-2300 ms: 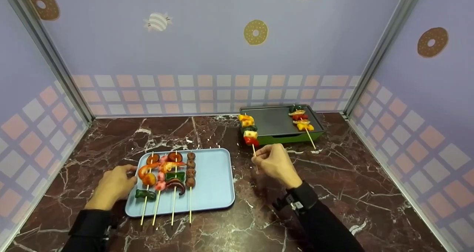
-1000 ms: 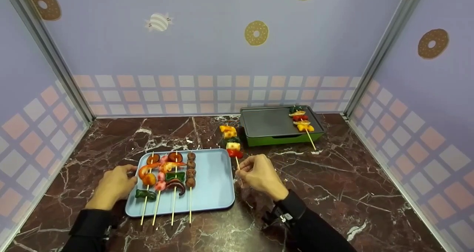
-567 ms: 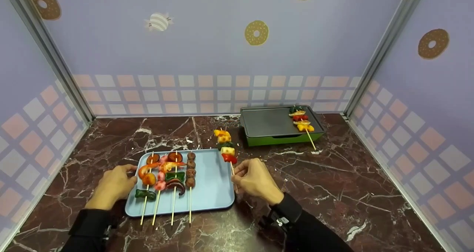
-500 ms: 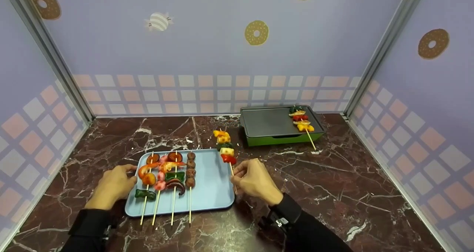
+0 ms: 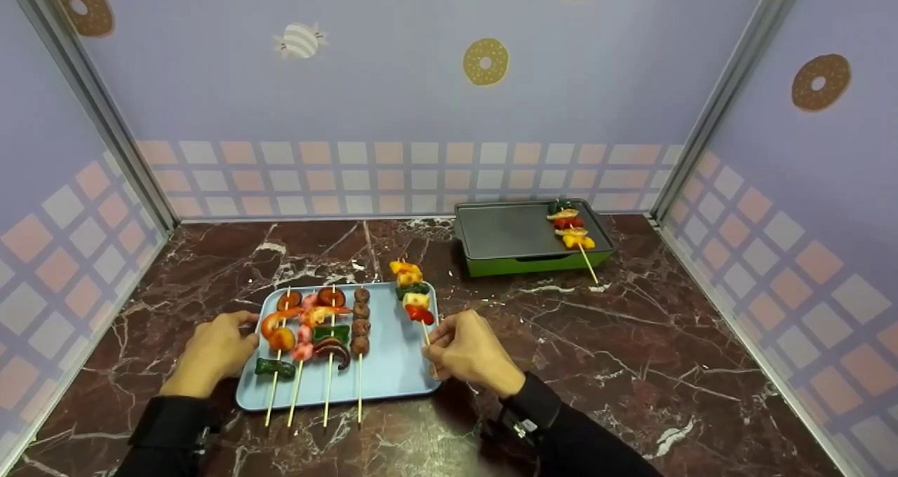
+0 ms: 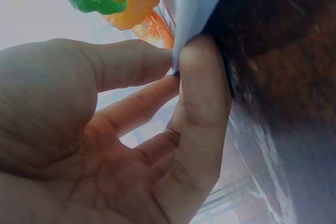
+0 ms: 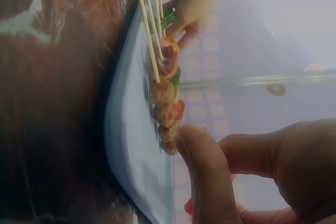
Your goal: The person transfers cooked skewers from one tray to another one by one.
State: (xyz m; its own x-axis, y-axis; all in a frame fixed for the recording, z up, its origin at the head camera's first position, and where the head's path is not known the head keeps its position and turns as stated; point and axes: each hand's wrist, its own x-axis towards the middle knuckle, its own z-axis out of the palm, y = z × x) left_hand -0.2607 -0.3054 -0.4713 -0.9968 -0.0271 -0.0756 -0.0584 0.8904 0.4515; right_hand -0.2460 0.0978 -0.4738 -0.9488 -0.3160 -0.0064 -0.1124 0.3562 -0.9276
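Now: right hand (image 5: 473, 351) pinches the vegetable skewer (image 5: 414, 298) by its bare stick, below the food. From those fingertips the skewer runs forward and a little left, long axis oblique, food end over the right part of the blue tray (image 5: 389, 375); contact with the tray, cannot tell. Meatball skewer (image 5: 361, 323) lies to its left, apart, pointing straighter ahead. Left hand (image 5: 217, 347) grips the tray's left rim between thumb and fingers, well away; right hand much nearer.
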